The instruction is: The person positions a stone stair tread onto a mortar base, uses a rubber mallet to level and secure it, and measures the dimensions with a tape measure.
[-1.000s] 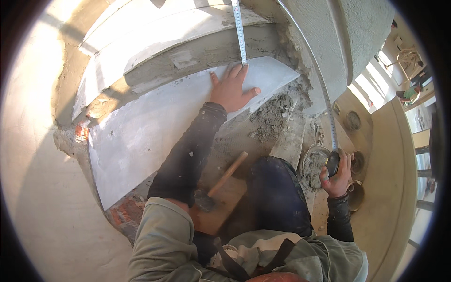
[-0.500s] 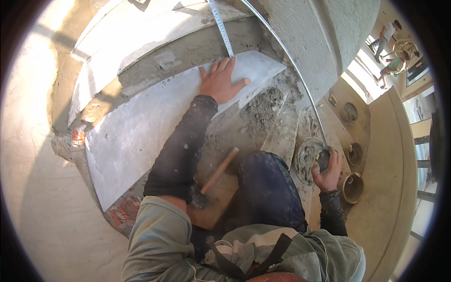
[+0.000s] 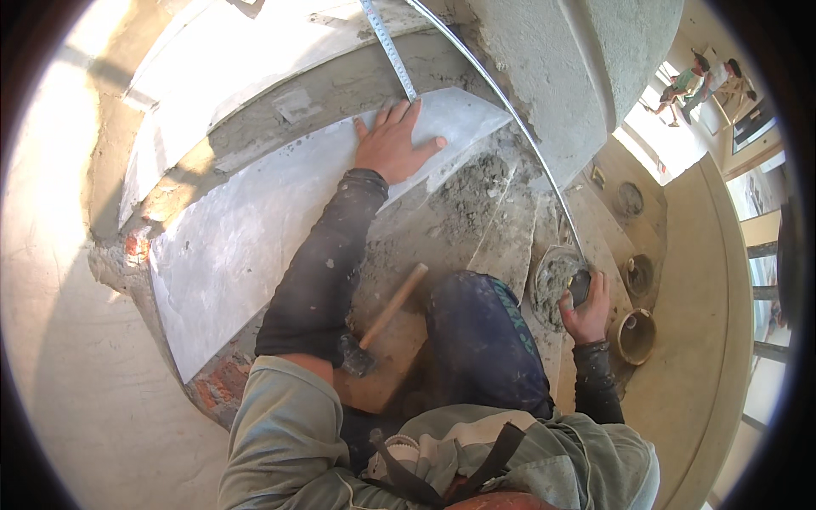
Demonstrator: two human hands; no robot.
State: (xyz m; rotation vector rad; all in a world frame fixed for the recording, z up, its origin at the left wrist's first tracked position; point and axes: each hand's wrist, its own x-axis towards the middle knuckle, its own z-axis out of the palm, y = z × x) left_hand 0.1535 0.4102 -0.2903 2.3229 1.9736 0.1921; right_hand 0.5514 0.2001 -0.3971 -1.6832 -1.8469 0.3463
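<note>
My left hand lies flat on a pale grey stone slab, its fingers spread. The end of a tape measure's blade meets the slab at my index fingertip. At the right, my right hand is wrapped round the dark tape measure case. From the case a long length of blade arcs up and out past the top edge. The bend joining it to the left-hand stretch is out of view. The slab rests along a curved step, with wet mortar showing along its near side.
A hammer with a wooden handle lies near my left forearm. Beyond the right hand stand a mortar-filled bucket and several round containers. Exposed brick edges the slab's near corner. Two people are far off at upper right.
The view has shifted slightly, moving the scene a little left. Both hands keep their places on the slab and the tape measure. The two distant people have moved closer together.
</note>
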